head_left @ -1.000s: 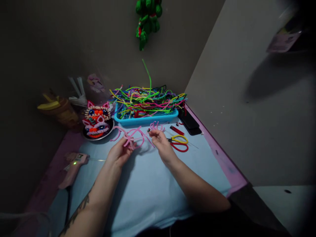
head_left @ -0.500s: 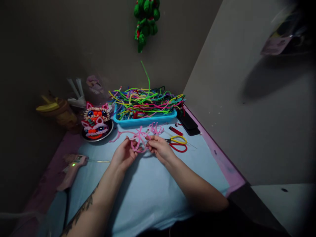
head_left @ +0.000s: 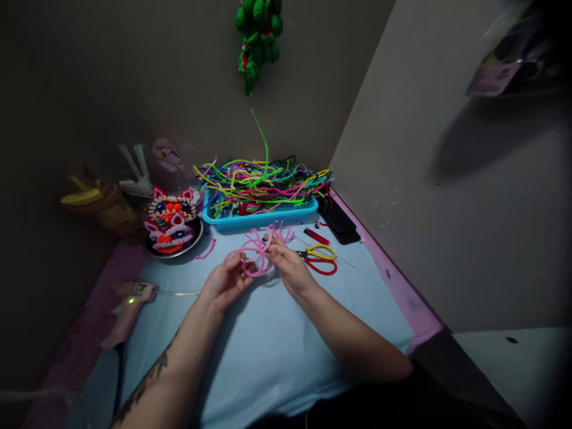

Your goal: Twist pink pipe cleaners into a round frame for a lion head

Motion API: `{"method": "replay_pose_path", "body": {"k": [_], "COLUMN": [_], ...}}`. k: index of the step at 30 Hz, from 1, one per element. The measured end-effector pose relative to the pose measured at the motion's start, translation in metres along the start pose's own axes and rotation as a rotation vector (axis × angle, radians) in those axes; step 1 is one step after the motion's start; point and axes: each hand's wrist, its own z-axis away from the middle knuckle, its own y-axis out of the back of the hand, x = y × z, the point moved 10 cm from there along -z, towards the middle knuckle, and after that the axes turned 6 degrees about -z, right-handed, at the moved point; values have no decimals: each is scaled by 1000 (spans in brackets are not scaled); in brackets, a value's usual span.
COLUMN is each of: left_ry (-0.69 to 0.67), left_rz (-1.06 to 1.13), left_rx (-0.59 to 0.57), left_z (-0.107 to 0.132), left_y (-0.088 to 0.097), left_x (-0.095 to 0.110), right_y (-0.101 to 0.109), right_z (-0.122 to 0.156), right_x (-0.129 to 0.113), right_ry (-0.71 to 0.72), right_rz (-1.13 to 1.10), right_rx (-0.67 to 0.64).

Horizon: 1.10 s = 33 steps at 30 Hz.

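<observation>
Between my two hands is a looped frame of pink pipe cleaners (head_left: 254, 273), held just above the table. My left hand (head_left: 227, 282) pinches its left side with the fingertips. On the right side, my right hand (head_left: 288, 262) has its fingers closed on a strand of the same loops. Behind the right fingers, more bent pink pipe cleaners (head_left: 285, 231) lie on the table. Scissors (head_left: 322, 267) with one yellow and one red handle lie right beside my right hand. A short pink piece (head_left: 206, 248) lies beyond my left hand.
A blue tray (head_left: 259, 223) heaped with coloured pipe cleaners stands at the back. Left of it, a metal bowl (head_left: 197, 238) holds two fuzzy animal heads. A pink glue gun (head_left: 129, 314) lies at left, a red lighter (head_left: 316, 236) and black phone (head_left: 342, 221) at right.
My right fingers have moved up and in along the pink loops. The loops have turned, and the strand that stretched out to the left is now curled in near my left hand.
</observation>
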Motion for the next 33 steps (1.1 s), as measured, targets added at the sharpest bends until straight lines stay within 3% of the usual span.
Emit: {"method": "replay_pose_path", "body": {"k": [4, 9, 12, 20, 27, 33], "left_ry": [-23, 18, -30, -153, -167, -222], "left_rz": [-67, -82, -141, -191, -169, -204], "left_rx": [-115, -138, -126, -118, -184, -113], "left_z": [0, 0, 0, 4, 8, 6], "left_y": [-9, -8, -6, -15, -27, -20], "left_x": [-1, 2, 8, 12, 7, 9], "right_y": [-2, -3, -3, 22, 27, 27], "right_z": [2, 2, 1, 0, 3, 2], "right_x": [-3, -6, -5, -1, -3, -3], "right_ry": [-10, 4, -2, 70, 71, 79], "right_rz": [8, 64, 49, -127, -113, -67], "right_rx": [7, -34, -33, 241, 298, 300]}}
